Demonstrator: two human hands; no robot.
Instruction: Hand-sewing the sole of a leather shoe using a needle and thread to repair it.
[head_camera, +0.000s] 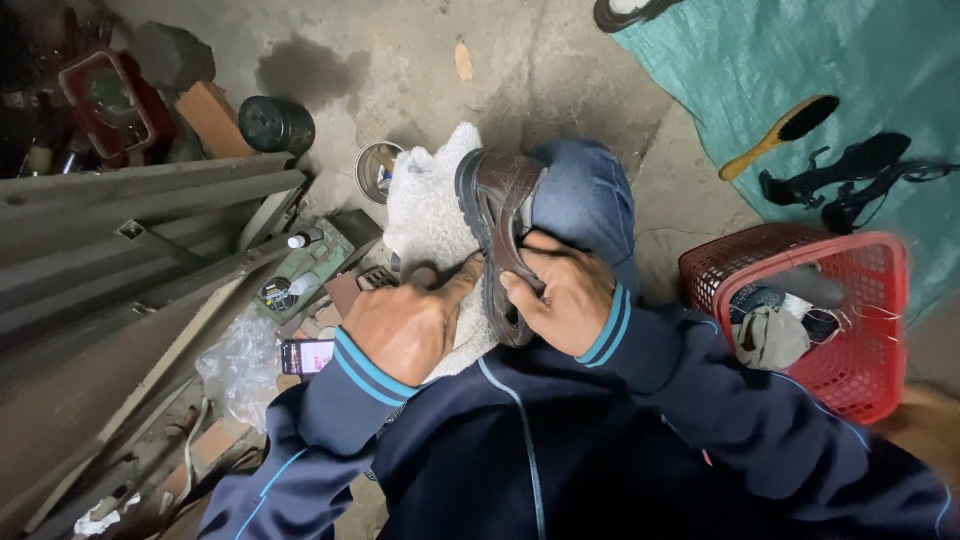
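A brown leather shoe (498, 215) lies on its side across my lap, on a white fluffy cloth (428, 215) over my jeans-clad knee (585, 195). My right hand (560, 290) grips the shoe's upper near the heel. My left hand (410, 320) presses its thumb and fingers against the edge of the sole beside the right hand. Both arms wear dark blue sleeves with light blue stripes.
A red plastic basket (880, 290) with rags stands at the right. A teal tarp (780, 60) carries a wooden brush (780, 130) and black strappy sandals (850, 180). Grey planks (120, 250), a small tin (378, 170), a black can (275, 122) and a phone (307, 355) lie left.
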